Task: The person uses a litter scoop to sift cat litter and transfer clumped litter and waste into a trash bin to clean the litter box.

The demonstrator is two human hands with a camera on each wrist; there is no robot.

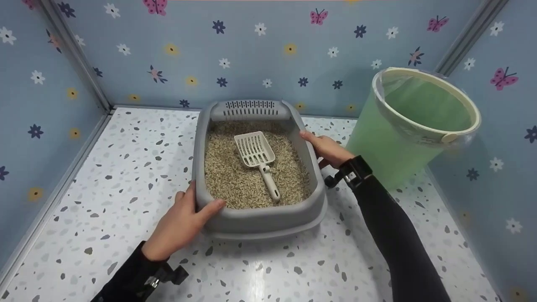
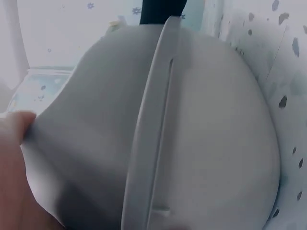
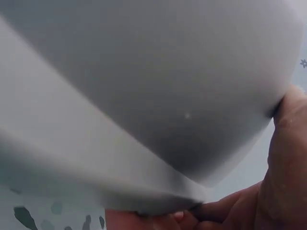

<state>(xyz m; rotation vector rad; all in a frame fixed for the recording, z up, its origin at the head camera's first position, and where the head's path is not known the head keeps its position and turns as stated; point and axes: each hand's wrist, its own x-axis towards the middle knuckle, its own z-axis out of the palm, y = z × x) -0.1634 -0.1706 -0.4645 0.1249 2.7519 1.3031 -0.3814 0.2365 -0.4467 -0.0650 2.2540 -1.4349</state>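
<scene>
A grey plastic litter box (image 1: 260,220) stands on the speckled floor, filled with tan pellet litter (image 1: 228,180). On the litter lies a beige slotted litter scoop (image 1: 269,182), its handle toward me. My left hand (image 1: 178,224) grips the near left corner, thumb over the rim and fingers along the outer side. Halfway up the right side, my right hand (image 1: 329,150) holds the box with its thumb on the rim. In the right wrist view, the fingers (image 3: 230,211) of that hand curl beneath the box's lower edge. The left wrist view shows mostly the box's outer wall (image 2: 220,120).
A green bin (image 1: 373,147) with a cream rim and clear plastic liner stands to the right, close to my right wrist. Blue flowered panels (image 1: 251,46) enclose the back and both sides. White speckled floor (image 1: 138,167) surrounds the box.
</scene>
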